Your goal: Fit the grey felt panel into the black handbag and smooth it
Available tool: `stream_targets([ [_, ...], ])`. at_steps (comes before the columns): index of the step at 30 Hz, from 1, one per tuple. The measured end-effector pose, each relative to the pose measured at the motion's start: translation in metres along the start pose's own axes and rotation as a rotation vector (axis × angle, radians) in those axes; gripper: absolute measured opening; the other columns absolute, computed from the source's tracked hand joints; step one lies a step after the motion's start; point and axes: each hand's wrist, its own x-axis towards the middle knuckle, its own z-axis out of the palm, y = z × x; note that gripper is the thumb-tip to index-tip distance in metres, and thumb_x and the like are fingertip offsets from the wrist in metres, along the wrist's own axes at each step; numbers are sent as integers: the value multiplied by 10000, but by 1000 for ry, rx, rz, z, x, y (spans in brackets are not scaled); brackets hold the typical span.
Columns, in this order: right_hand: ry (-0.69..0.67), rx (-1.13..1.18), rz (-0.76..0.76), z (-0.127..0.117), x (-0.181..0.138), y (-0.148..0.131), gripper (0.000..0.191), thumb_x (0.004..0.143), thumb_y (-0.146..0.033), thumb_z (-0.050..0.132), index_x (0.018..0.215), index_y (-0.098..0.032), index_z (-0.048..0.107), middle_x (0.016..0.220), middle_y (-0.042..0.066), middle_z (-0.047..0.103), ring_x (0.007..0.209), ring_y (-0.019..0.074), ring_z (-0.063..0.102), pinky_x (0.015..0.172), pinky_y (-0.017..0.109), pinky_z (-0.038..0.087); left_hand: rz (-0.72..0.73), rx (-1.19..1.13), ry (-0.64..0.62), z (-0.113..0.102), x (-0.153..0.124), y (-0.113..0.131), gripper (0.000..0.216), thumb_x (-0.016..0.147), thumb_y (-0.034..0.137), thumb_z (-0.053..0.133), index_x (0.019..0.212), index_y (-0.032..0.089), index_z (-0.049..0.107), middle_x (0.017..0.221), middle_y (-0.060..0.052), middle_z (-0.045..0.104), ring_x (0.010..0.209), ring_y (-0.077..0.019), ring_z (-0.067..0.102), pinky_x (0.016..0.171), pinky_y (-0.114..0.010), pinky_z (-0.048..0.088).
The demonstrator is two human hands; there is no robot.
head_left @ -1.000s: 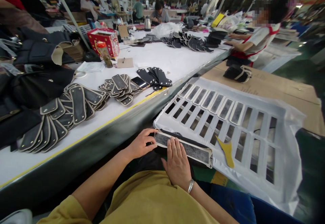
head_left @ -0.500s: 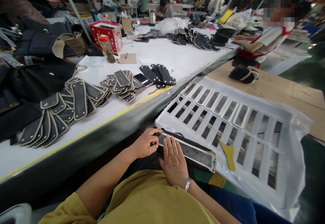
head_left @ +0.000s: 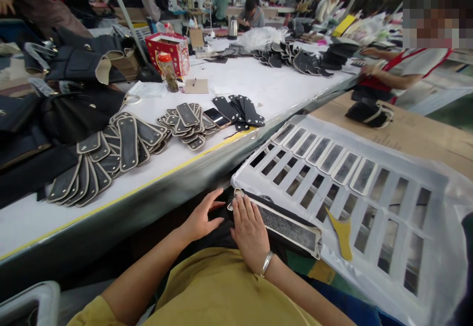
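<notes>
A long dark grey panel with cream edging lies along the top of a black item across my lap; the item looks like a bag, mostly hidden. My right hand rests flat on the panel's left end, fingers straight and together. Just left of that end, my left hand is held apart from it, thumb and fingers spread, holding nothing. Right beside the panel is a white slatted plastic crate, with a forked yellow piece on it and a row of grey pale-edged strips along its far side.
On the white table lie fanned grey straps with pale edging, black straps and a phone. Black bags stand at left. A jar stands before a red box. A co-worker sits at right.
My left hand has come off the panel's left end and opened slightly to the left. My right hand stays flat on the panel. The view has shifted a little.
</notes>
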Motion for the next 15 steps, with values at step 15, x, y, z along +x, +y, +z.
stream_targets([
  [15,124,-119,97,-15,-89,48,609,859,-384,531,1355,-58,392,1458,133,316,1358,275,234,1112,443,217,437,727,-168,18,12,22,436,830,257,597,1253,260,490,1349,-64,475,1294,-236,356,1101,-476,244],
])
